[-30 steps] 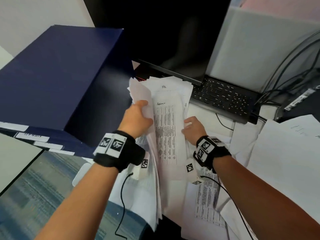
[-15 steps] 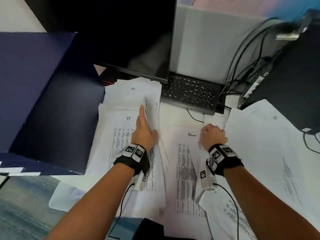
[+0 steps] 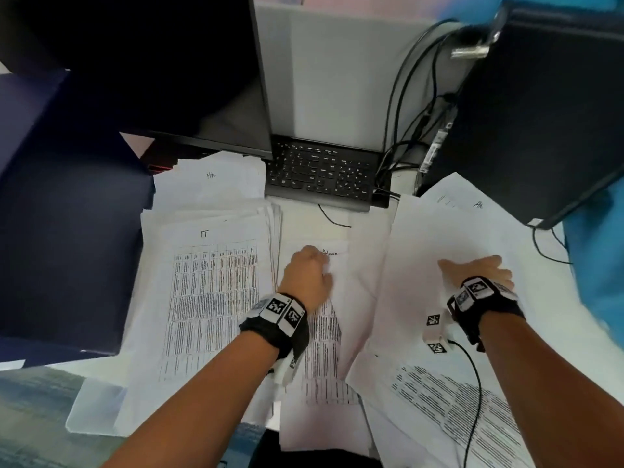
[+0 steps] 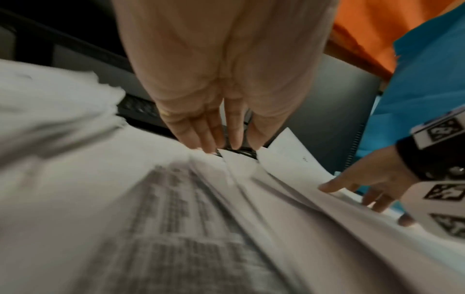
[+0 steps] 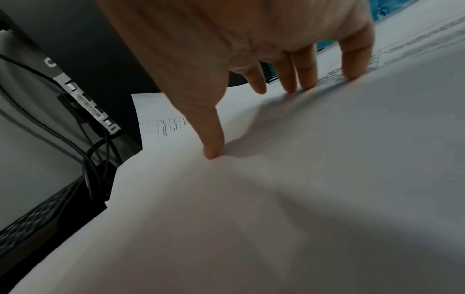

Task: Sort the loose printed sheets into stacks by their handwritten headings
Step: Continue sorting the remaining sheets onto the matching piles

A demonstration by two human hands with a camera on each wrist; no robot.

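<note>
White sheets point(image 3: 435, 238) lie under the flat, spread right hand point(image 3: 479, 270); left hand point(image 3: 305, 276) rests straight-fingered on the middle stack point(image 3: 324, 349).

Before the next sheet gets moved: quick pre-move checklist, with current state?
1. Right hand flat on the loose sheets at the right, fingers spread, nothing pinched: ok.
2. Left hand on the middle sheet; fingers straight, tips at its far edge in the left wrist view: ok.
3. IT stack heading readable, edges roughly squared: ok.
4. Middle sheet's heading readable: not ok, partly covered by the left hand.
5. Top right-hand sheet's heading: cannot tell, its upper part looks blank.
6. Keyboard clear of paper: not ok, a sheet's corner overlaps its left end.
</note>
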